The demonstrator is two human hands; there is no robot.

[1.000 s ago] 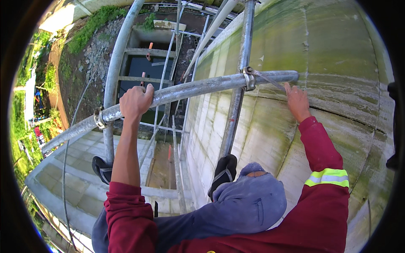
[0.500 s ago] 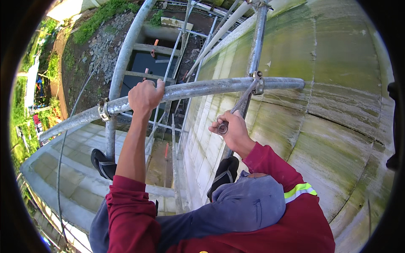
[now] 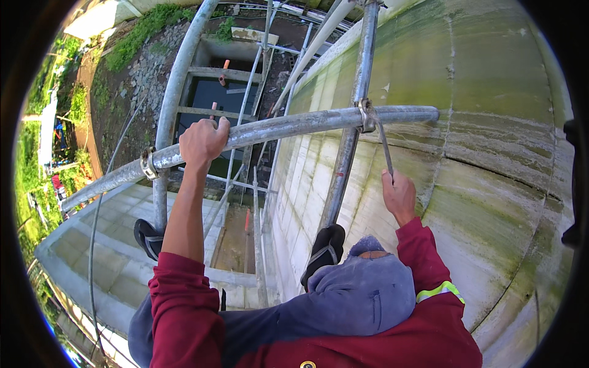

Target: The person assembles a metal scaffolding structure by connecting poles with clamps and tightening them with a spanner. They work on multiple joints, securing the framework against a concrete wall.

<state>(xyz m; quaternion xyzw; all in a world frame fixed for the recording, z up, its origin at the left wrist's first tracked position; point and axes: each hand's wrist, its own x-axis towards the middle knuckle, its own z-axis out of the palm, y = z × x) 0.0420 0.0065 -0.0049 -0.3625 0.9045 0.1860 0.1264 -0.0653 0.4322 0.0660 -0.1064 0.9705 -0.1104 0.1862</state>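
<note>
My left hand (image 3: pixel 204 142) is wrapped over a grey scaffold pipe (image 3: pixel 294 125) that runs crosswise in front of me. My right hand (image 3: pixel 400 195) grips a wrench (image 3: pixel 384 145), its handle end hidden in my fist. The wrench's far end meets the scaffold clamp (image 3: pixel 367 116), which joins the crosswise pipe to an upright pipe (image 3: pixel 341 178). A second clamp (image 3: pixel 148 163) sits left of my left hand, where the pipe crosses another upright tube (image 3: pixel 171 104).
A mossy panelled wall (image 3: pixel 491 116) rises close on my right. Far below lie a water-filled pit (image 3: pixel 211 95), more scaffold tubes and rubble (image 3: pixel 150 70). My feet in dark sandals (image 3: pixel 324 251) rest beside the upright pipes. A cable (image 3: pixel 94 245) hangs at left.
My right hand has swung the wrench to the right, from left of the upright pipe to right of it, over the wall. My left hand keeps its hold on the pipe.
</note>
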